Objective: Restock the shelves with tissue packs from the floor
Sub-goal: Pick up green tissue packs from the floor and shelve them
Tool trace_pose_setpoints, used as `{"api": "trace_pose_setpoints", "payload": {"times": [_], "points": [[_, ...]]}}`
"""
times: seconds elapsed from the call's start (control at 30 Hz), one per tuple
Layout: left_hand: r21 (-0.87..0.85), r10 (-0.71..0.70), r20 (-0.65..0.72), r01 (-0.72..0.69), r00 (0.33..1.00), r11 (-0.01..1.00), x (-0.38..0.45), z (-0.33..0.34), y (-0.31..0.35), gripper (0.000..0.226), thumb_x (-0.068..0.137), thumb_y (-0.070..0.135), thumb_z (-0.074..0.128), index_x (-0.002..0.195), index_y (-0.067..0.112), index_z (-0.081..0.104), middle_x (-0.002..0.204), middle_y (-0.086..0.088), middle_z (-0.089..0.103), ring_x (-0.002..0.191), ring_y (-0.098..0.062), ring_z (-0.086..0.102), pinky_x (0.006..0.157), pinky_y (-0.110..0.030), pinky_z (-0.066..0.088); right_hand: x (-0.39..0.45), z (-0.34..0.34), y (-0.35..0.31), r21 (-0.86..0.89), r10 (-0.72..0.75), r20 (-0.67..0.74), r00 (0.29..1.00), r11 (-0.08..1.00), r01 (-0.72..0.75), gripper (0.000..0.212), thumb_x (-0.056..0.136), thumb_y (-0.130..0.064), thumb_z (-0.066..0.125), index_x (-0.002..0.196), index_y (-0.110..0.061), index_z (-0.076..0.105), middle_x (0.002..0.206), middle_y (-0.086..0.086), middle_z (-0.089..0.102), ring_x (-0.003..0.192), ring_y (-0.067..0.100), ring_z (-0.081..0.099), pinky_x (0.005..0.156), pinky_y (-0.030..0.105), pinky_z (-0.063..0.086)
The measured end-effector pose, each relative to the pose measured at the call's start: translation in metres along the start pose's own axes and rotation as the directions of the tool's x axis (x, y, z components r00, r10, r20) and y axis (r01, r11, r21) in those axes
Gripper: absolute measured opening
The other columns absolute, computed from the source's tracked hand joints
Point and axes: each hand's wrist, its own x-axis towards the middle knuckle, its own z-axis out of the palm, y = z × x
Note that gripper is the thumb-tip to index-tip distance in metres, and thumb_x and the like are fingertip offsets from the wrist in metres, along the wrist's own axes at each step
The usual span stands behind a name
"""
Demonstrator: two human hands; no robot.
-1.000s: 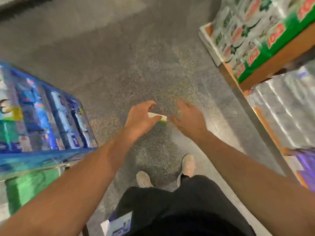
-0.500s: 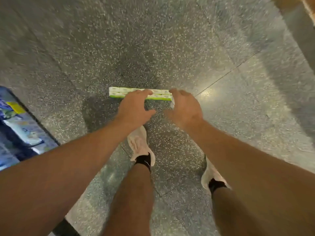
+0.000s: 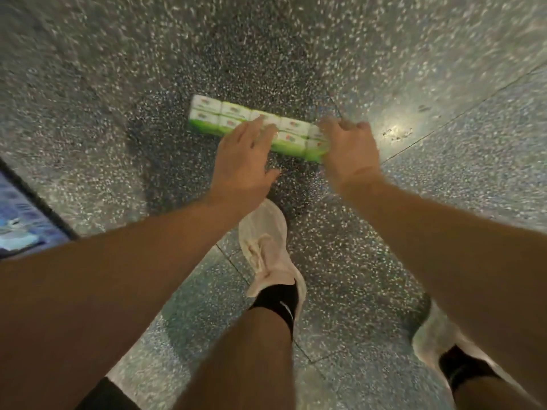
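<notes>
Tissue pack [image 3: 236,118], a long green-and-white strip, lies flat on the speckled floor [image 3: 118,69]. Left hand [image 3: 243,164] spread over its middle, fingers straight; right hand [image 3: 349,149] curling round its right end. Not lifted yet, shelving all ahead!

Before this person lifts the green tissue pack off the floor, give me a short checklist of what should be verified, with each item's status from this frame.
1. Tissue pack lies flat on the floor, in reach: ok.
2. Left hand is over the pack's middle, fingers straight, not curled round it: not ok for lifting.
3. Right hand is at the pack's right end, fingers curled over its far edge; whether the grip is firm: cannot tell.
4. The pack's left end sticks out unsupported beyond both hands: not ok for an even lift.
5. Shoes stand clear of the pack: ok.
6. Wrapping intact: cannot tell, the frame is blurred.
</notes>
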Motion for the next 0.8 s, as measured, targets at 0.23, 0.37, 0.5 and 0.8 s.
{"api": "trace_pose_setpoints", "payload": {"times": [0.23,0.37,0.5,0.8], "points": [[-0.010,0.024,0.005,-0.024,1.000,1.000,-0.037,-0.140,0.044,0.086,0.082,0.048,0.070,0.153,0.025,0.026,0.159,-0.007,0.026,0.147,-0.031,0.020,0.117,-0.055,0.018,-0.100,-0.140,-0.027,-0.006,-0.090,-0.089,0.992,0.996,0.090,0.052,0.082,-0.016,0.069,0.131,-0.026,0.053,0.118,0.000,0.063,0.106,0.029,0.051,0.084,0.044,0.052],[0.021,0.069,-0.017,-0.068,0.997,0.997,-0.080,-0.253,0.079,0.078,0.079,0.049,0.071,0.146,0.027,0.037,0.145,-0.004,0.046,0.135,-0.030,0.038,0.110,-0.049,0.028,-0.165,-0.263,-0.043,-0.021,-0.230,-0.138,0.963,0.973,0.229,0.051,0.083,-0.011,0.069,0.131,-0.024,0.055,0.122,-0.001,0.061,0.109,0.028,0.050,0.086,0.042,0.050],[0.079,-0.038,-0.106,0.047,0.994,0.996,-0.151,-0.369,0.127,0.059,0.083,0.057,0.062,0.134,0.033,0.044,0.130,0.004,0.054,0.122,-0.024,0.048,0.103,-0.045,0.032,-0.235,-0.387,-0.067,-0.188,-0.462,-0.082,0.883,0.877,0.441,0.038,0.090,-0.017,0.062,0.126,-0.024,0.056,0.121,0.000,0.056,0.109,0.024,0.048,0.094,0.040,0.043],[-0.154,-0.489,-0.458,0.476,0.742,0.866,-0.425,-0.528,0.189,0.070,0.062,0.070,0.057,0.125,0.039,0.055,0.106,0.005,0.066,0.099,-0.025,0.062,0.084,-0.042,0.048,-0.418,-0.548,-0.192,-0.306,-0.807,0.002,0.590,0.561,0.769,0.041,0.073,-0.024,0.061,0.114,-0.030,0.054,0.102,-0.006,0.062,0.098,0.027,0.058,0.078,0.044,0.055]]}}
